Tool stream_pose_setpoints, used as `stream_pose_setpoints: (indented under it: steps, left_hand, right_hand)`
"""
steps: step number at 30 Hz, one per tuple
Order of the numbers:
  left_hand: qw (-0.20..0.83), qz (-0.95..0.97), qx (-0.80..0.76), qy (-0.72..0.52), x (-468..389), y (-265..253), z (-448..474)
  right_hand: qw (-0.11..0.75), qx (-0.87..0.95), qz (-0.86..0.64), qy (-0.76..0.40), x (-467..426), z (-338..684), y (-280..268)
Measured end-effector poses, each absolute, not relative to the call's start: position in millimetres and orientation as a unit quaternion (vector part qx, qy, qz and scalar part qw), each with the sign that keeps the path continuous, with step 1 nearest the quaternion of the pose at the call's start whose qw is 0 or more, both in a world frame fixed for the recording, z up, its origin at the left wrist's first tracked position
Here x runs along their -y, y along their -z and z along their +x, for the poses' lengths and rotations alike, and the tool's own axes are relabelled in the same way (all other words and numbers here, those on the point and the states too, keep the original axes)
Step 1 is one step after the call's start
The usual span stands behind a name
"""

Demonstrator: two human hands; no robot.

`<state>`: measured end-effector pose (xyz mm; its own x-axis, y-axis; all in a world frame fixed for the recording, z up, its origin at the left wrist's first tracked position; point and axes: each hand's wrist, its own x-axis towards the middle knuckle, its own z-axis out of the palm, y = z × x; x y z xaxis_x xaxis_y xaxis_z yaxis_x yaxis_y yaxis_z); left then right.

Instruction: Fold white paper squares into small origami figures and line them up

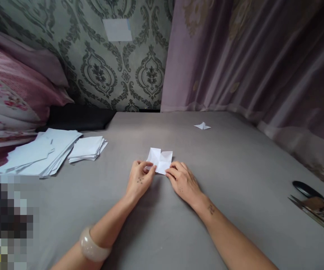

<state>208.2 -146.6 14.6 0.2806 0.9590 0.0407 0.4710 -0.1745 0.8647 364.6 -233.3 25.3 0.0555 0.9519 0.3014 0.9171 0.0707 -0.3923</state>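
Note:
A small white sheet of paper [164, 159] with creases across it is held low over the grey tabletop, its middle fold standing up slightly. My left hand [141, 176] pinches its near left edge between thumb and fingers. On the near right corner, the fingertips of my right hand [182, 179] are closed on the same sheet. Farther back to the right lies a small folded white paper shape [202, 126] with pointed ends, apart from both hands.
Left of my hands are a stack of small white paper squares [85, 147] and a spread pile of larger sheets [42, 153]. Behind them lies a flat black item [77, 117]. Scissors [308, 188] and other tools sit on a tray [316, 215] at the right edge. Curtains [206, 67] hang behind.

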Motion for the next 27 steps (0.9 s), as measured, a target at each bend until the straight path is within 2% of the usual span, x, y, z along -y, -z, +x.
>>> stream_pose_setpoints:
  steps: [2,4,8,13,20,27]
  left_hand:
    - [0.262,0.783,-0.462,-0.324,147.4,-12.1,205.9]
    - [0.185,0.845,-0.405,-0.296,145.9,-9.1,202.9]
    - [0.106,0.921,-0.305,-0.218,138.0,-6.6,196.8]
    - [0.018,0.959,-0.219,-0.179,130.4,-11.5,195.4]
    - [0.017,0.963,-0.201,-0.181,139.7,-21.5,200.7]
    - [0.087,0.932,-0.278,-0.218,139.1,-12.6,201.8]
  right_hand:
    - [0.245,0.686,-0.685,-0.033,233.5,365.4,-25.5]
    - [0.239,0.683,-0.689,-0.033,233.9,365.0,-26.9]
    - [0.239,0.68,-0.693,-0.033,234.6,362.7,-29.4]
    - [0.24,0.676,-0.696,-0.037,234.4,362.6,-27.9]
    - [0.225,0.672,-0.705,-0.034,237.1,361.0,-28.8]
    - [0.226,0.641,-0.731,-0.058,238.4,360.2,-32.7]
